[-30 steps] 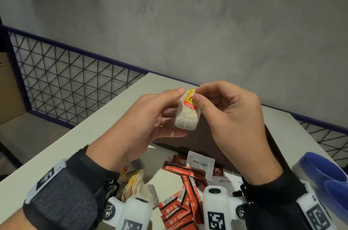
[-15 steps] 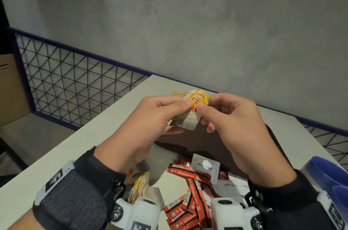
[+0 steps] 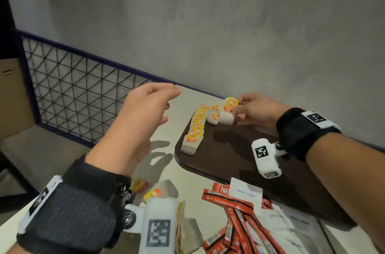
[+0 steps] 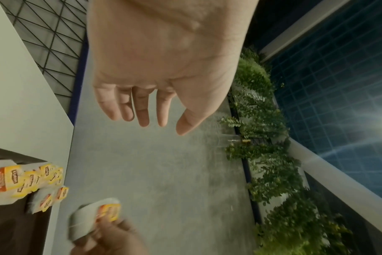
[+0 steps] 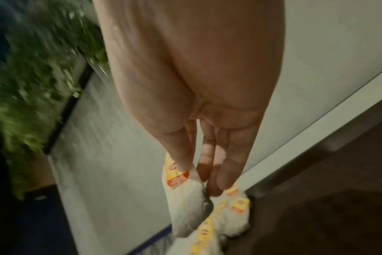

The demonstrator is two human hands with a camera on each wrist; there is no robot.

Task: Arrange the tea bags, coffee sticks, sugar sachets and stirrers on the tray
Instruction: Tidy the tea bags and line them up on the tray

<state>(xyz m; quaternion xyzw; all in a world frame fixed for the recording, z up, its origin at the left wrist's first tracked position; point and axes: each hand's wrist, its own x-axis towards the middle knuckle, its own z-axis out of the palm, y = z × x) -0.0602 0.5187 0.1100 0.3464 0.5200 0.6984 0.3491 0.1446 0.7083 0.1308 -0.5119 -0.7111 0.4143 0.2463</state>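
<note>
Brown tray (image 3: 229, 156) at the table's far side: our right hand (image 3: 254, 111) pinches a tea bag (image 3: 228, 113) over its back corner, beside the row of tea bags (image 3: 194, 128); our left hand (image 3: 141, 116) hangs loose, holding nothing.

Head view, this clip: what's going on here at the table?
A person is laying tea bags out on a brown tray. The right hand pinches one tea bag at the tray's far corner, beside a row of tea bags already lined up along the tray's left edge. The left hand hovers above the table, open and holding nothing. Red coffee sticks, a white sugar sachet and a few more tea bags lie on the table near the person, not yet on the tray.
</note>
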